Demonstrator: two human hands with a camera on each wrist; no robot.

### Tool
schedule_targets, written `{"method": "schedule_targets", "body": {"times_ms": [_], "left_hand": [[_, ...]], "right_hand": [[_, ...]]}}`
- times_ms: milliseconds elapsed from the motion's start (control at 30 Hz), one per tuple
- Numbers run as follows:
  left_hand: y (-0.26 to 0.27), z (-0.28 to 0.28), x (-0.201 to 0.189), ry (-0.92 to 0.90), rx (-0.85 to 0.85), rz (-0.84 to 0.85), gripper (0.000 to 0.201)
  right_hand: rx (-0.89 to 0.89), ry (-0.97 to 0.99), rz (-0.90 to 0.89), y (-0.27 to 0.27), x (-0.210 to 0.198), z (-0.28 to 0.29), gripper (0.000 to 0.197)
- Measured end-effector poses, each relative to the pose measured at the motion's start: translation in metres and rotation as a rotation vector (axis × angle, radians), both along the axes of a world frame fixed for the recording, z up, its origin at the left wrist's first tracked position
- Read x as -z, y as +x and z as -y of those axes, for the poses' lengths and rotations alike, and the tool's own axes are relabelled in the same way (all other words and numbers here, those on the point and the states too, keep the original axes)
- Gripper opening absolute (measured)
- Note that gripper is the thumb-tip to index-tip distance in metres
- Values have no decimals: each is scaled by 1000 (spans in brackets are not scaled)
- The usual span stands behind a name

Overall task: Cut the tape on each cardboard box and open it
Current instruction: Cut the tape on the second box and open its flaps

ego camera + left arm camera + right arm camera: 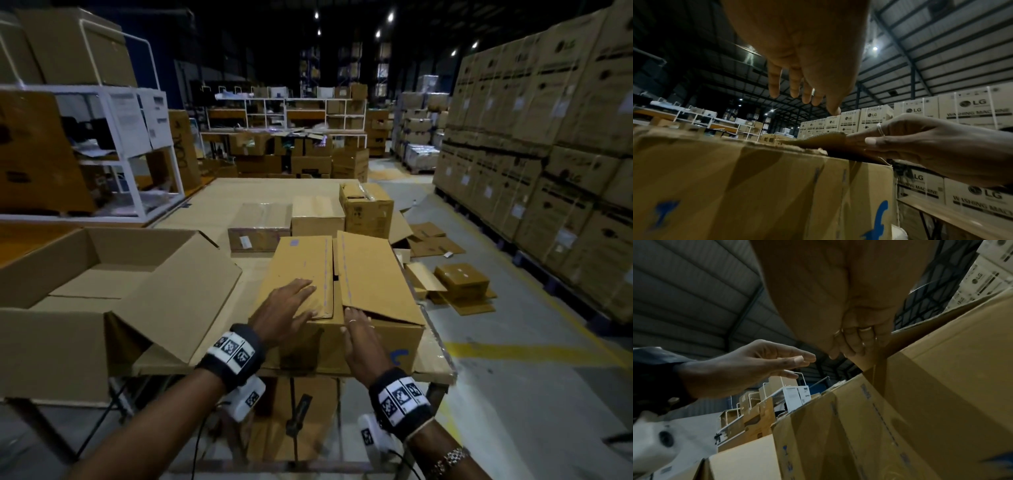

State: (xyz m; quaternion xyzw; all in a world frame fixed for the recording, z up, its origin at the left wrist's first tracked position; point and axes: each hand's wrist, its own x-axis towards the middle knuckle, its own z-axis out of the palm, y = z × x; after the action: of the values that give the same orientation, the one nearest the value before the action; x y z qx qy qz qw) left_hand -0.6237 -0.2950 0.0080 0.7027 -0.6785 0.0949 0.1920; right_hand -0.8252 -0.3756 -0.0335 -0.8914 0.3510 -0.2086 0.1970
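A brown cardboard box (pixel 394 342) stands at the near edge of the table, its top seam parted. Its left flap (pixel 301 260) lies flat and its right flap (pixel 373 277) is tilted up at the near end. My left hand (pixel 291 301) hovers flat over the left flap, fingers straight, holding nothing; the left wrist view shows that hand (pixel 803 78) above the box (pixel 756 186). My right hand (pixel 359 339) grips the near edge of the right flap, fingers curled at it; the hand (pixel 855 340) and flap (pixel 941 369) appear in the right wrist view. No cutter is in view.
A large open box (pixel 102 294) sits on the table to the left. Three closed boxes (pixel 317 214) stand farther back. Flattened cardboard (pixel 455 284) litters the floor to the right, before tall stacks of cartons (pixel 548 137). A white rack (pixel 137 137) stands at the left.
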Motion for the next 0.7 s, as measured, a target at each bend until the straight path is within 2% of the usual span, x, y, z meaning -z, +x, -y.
{"method": "schedule_targets", "body": {"times_ms": [167, 400, 567, 700], "left_hand": [[11, 40, -39, -9, 131, 124, 51], [-19, 143, -79, 12, 318, 215, 53], [-48, 234, -71, 128, 428, 291, 58], [-68, 292, -40, 266, 530, 319, 52]], "right_hand": [[100, -81, 98, -10, -18, 19, 55], [220, -169, 159, -28, -33, 74, 61], [307, -260, 78, -41, -9, 124, 62], [372, -144, 10, -54, 23, 153, 54]]}}
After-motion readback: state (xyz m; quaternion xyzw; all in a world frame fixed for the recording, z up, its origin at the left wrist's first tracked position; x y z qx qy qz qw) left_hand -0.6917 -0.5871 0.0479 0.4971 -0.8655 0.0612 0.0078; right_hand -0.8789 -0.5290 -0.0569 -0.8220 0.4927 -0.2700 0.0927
